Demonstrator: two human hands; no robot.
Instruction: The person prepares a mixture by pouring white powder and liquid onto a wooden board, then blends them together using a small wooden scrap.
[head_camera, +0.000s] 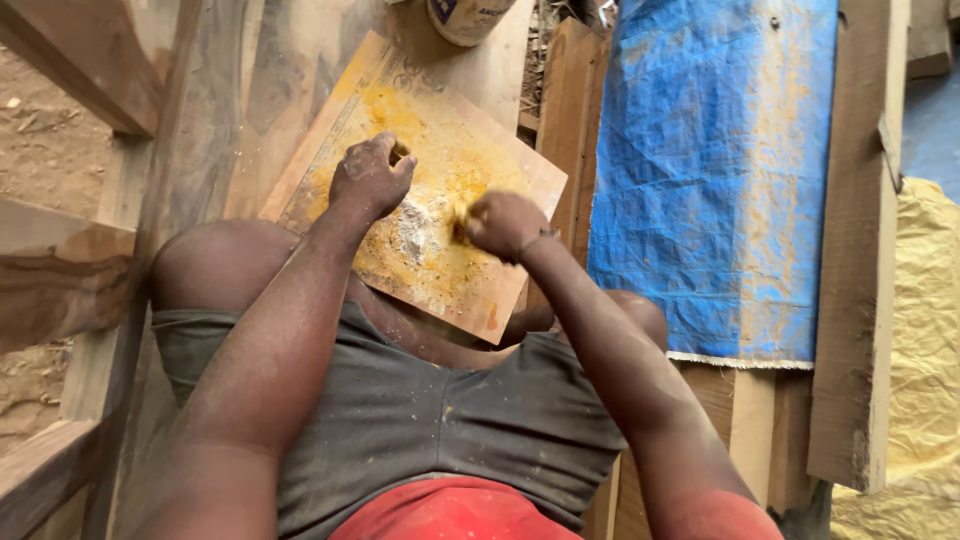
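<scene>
You sit with a flat board (470, 290) lying across your knees, its long axis running away from you and tilted toward your left, its face dusted with yellow-orange powder. Your left hand (370, 178) is curled into a loose fist resting on the board's far-left part, knuckles up; something small may be pinched under the fingers, but you cannot tell what. Your right hand (503, 224) is also closed, fingers bunched tight around a small brownish lump (462, 228) pressed down onto the board. Between the two hands, just to the left of your right hand and nearer to it than to the left one, lies a small heap of pale grey-white powder (415, 228); the lump in your right hand touches or nearly touches its edge. The right hand is therefore the nearer one to the heap, which lies just off its thumb side. Beyond your left hand, past the board's far end, stands the bottom of a round container (468, 18). To the right of your right hand hangs a blue tarpaulin (715, 170) against wooden planks (855, 250), well apart from the board.
</scene>
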